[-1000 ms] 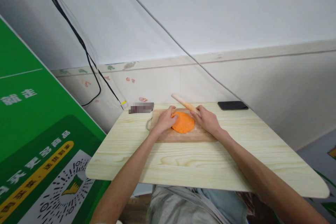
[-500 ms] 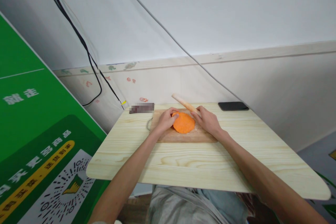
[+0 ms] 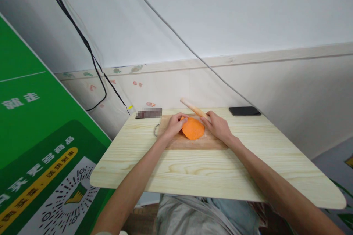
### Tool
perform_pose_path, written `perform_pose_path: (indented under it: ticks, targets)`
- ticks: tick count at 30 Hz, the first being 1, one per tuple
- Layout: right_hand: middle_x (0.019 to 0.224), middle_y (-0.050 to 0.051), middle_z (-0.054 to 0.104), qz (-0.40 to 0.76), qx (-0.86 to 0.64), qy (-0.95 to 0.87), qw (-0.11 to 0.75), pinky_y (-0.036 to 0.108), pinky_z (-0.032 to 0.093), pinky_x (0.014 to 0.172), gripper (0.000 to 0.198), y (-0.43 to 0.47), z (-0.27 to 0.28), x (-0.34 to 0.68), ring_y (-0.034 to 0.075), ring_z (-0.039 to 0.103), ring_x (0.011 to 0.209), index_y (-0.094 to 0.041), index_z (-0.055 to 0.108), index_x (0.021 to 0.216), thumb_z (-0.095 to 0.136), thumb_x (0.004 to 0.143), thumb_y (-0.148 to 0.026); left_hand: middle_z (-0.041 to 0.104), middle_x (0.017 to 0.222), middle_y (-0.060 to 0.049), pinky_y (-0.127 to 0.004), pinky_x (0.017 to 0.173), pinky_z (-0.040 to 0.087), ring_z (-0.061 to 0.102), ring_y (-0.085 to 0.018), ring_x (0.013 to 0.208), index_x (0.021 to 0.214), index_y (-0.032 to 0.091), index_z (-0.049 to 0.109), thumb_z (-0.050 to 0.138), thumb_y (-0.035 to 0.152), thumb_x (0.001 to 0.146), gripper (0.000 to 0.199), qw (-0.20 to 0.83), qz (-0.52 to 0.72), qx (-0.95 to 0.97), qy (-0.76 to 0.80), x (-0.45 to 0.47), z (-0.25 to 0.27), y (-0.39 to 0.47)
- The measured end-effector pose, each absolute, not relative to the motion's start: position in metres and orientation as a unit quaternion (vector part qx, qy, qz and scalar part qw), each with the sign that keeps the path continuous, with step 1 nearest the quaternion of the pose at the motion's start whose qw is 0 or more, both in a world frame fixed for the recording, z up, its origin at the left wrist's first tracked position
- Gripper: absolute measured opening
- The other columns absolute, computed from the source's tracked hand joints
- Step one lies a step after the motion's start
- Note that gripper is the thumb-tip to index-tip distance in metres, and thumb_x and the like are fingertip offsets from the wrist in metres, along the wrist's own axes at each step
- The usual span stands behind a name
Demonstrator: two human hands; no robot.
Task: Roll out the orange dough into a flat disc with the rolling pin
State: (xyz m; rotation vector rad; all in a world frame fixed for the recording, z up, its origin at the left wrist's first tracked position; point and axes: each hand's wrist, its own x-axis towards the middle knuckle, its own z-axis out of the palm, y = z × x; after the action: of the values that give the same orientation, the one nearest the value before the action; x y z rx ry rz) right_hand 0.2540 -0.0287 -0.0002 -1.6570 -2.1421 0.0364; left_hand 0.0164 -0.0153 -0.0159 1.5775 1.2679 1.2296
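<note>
A flat, round sheet of orange dough (image 3: 193, 129) lies on a wooden cutting board (image 3: 193, 146). Its left edge is pinched between the thumb and fingers of my left hand (image 3: 175, 124). In my right hand (image 3: 219, 126) is a pale wooden rolling pin (image 3: 193, 107), gripped near its lower end. The pin slants up and to the left, its far end pointing at the wall beyond the dough. White flour-like traces show on the board between the dough and my right hand.
Under the board is a pale wood-grain table (image 3: 193, 172) with rounded front corners. A black phone (image 3: 245, 111) lies at its back right, and a blurred dark rectangular item (image 3: 149, 113) at its back left. A green printed panel (image 3: 35, 125) stands to the left.
The dough's left edge shifts very slightly in my left hand's fingers. My right hand and the rolling pin stay in the same place.
</note>
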Motion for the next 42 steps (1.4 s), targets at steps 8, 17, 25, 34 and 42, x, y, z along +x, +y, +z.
perform_pose_path:
  ticks: [8,17,25,34,42]
  targets:
    - [0.106,0.012,0.081,0.016,-0.6,-0.771,0.213,0.033,0.042,0.071,0.034,-0.029,0.0,0.253,0.029,0.075,0.095,-0.021,0.061,0.119,0.046,0.112,-0.051,0.081,0.1,-0.006,-0.028,0.078,0.054,0.072,-0.019,0.086,0.103,0.017,0.079,0.068,0.014,0.088,0.019,0.339,0.478,0.626,0.514,0.018,-0.015,-0.018]
    - [0.104,0.011,0.081,0.021,-0.601,-0.77,0.213,0.032,0.043,0.072,0.034,-0.032,0.004,0.253,0.029,0.075,0.095,-0.021,0.061,0.12,0.046,0.112,-0.051,0.079,0.13,-0.01,-0.042,0.117,0.05,0.071,-0.03,0.124,0.126,0.025,0.077,0.067,0.02,0.092,0.036,0.173,0.327,0.779,0.507,0.002,0.004,-0.031]
    - [0.106,0.011,0.08,0.022,-0.601,-0.771,0.211,0.031,0.04,0.07,0.032,-0.032,0.004,0.253,0.028,0.075,0.095,-0.022,0.06,0.119,0.047,0.112,-0.051,0.07,0.143,-0.008,-0.04,0.116,0.053,0.067,-0.025,0.128,0.133,0.026,0.078,0.058,0.0,0.072,0.069,0.319,0.23,0.843,0.368,-0.036,0.019,-0.027]
    - [0.104,0.011,0.081,0.02,-0.604,-0.769,0.209,0.032,0.041,0.07,0.035,-0.034,0.007,0.252,0.029,0.076,0.095,-0.021,0.061,0.122,0.045,0.112,-0.051,0.051,0.159,-0.009,-0.051,0.132,0.037,0.049,-0.029,0.15,0.12,0.032,0.085,0.069,0.009,0.093,0.039,0.184,0.237,0.884,0.358,-0.031,0.019,-0.031]
    - [0.105,0.012,0.081,0.014,-0.6,-0.771,0.214,0.033,0.042,0.07,0.035,-0.032,0.004,0.252,0.029,0.076,0.093,-0.021,0.061,0.121,0.045,0.112,-0.052,0.071,0.136,-0.009,-0.043,0.123,0.047,0.065,-0.024,0.131,0.111,0.03,0.087,0.074,0.023,0.099,0.02,0.25,0.259,0.856,0.371,-0.03,0.025,-0.029]
